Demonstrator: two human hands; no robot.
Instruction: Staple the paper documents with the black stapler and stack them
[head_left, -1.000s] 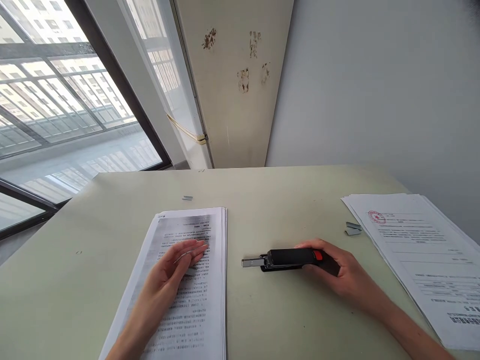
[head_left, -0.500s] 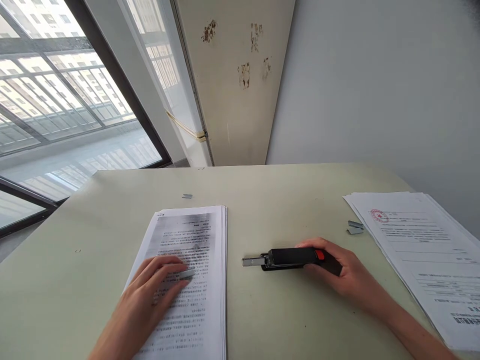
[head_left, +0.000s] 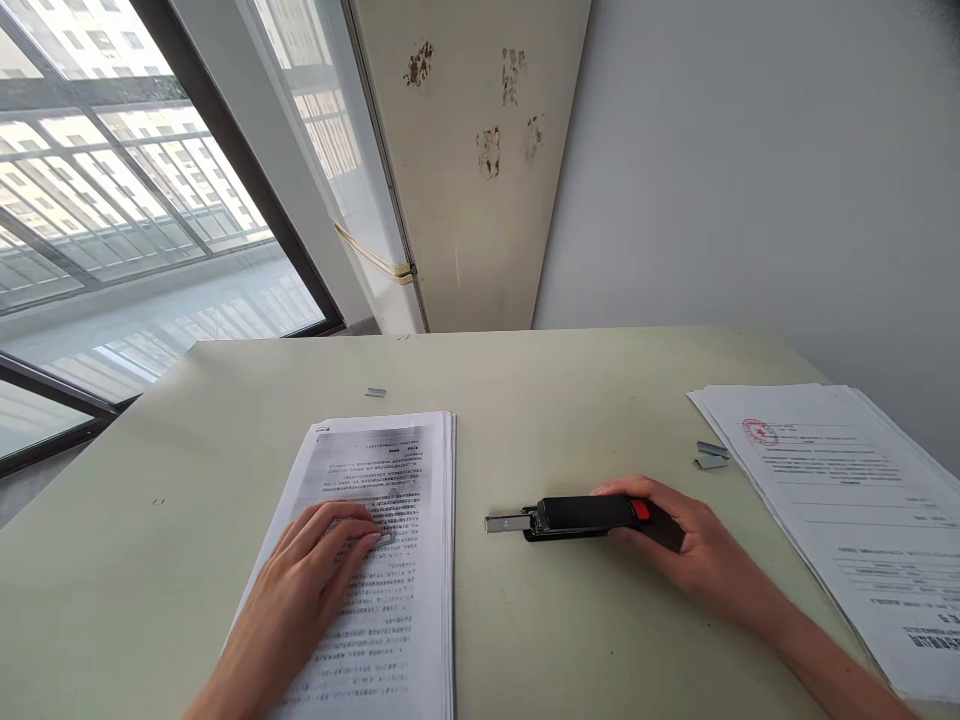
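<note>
A stack of printed sheets [head_left: 397,620] lies in front of me, left of the middle. On top of it my left hand [head_left: 315,575] pinches a small grey strip of staples [head_left: 385,538], mostly covered by the fingertips. To the right, a black stapler [head_left: 589,513] with a red part lies on the table, its metal tray [head_left: 507,523] sticking out toward the left. My right hand [head_left: 679,545] is wrapped round the stapler's rear end.
Behind the stack lies another piece of staple strip [head_left: 376,392]. More staple strips [head_left: 712,455] rest beside a second pile of papers [head_left: 832,480] with a red stamp at the right. Loose staples [head_left: 158,502] lie at the left on the pale table [head_left: 570,400].
My left fingers have closed on the staple strip, which lay loosely under them before. My right hand and the stapler have stayed in place.
</note>
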